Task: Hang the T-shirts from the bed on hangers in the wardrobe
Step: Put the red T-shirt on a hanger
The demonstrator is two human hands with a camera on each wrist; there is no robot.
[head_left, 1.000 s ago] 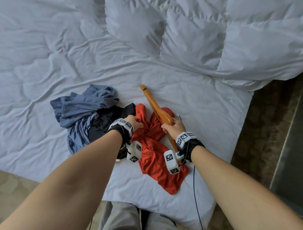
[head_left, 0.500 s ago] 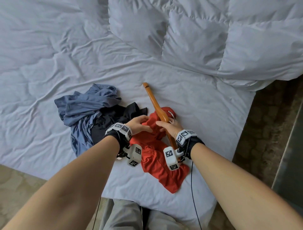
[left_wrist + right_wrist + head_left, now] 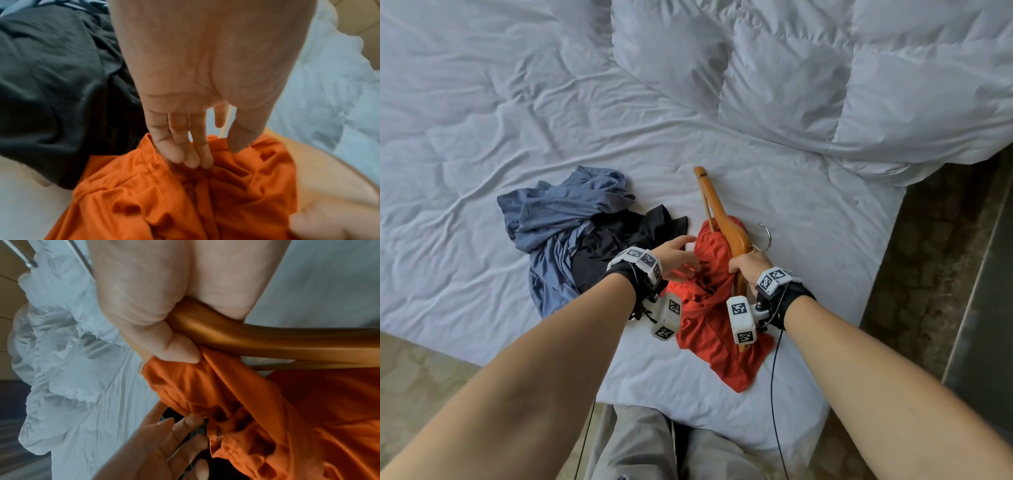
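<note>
Wooden hanger (image 3: 722,219) is being gripped at its middle by the right hand (image 3: 748,269), fingers wrapped round the wood just below the metal hook (image 3: 765,236). The far arm is lying bare on the bed (image 3: 517,120); the near arm appears to be buried in the orange T-shirt (image 3: 709,308), though how far in cannot be told.

Left hand (image 3: 678,257) is being held with fingers nearly straight, tips resting in the bunched fabric beside a stitched hem (image 3: 150,167). Nothing is being pinched by it.

Blue T-shirt (image 3: 561,212) and black T-shirt (image 3: 613,246) are lying crumpled just to the left, the black one touching the orange one.

Risks, as judged:
- Whether that hem belongs to the neck, a sleeve or the bottom edge cannot be told; the hanger could be threaded through the wrong opening.
- With the cloth only being touched, it could slide along with the hanger instead of being drawn over the shoulder.
- The fabric is being bunched heavily near the hook; a fold could be snagged or the garment left lopsided.
- The black T-shirt could be dragged up along with the orange one when lifted.
- The duvet (image 3: 859,85) is lying well apart and is not being judged a hindrance.
</note>
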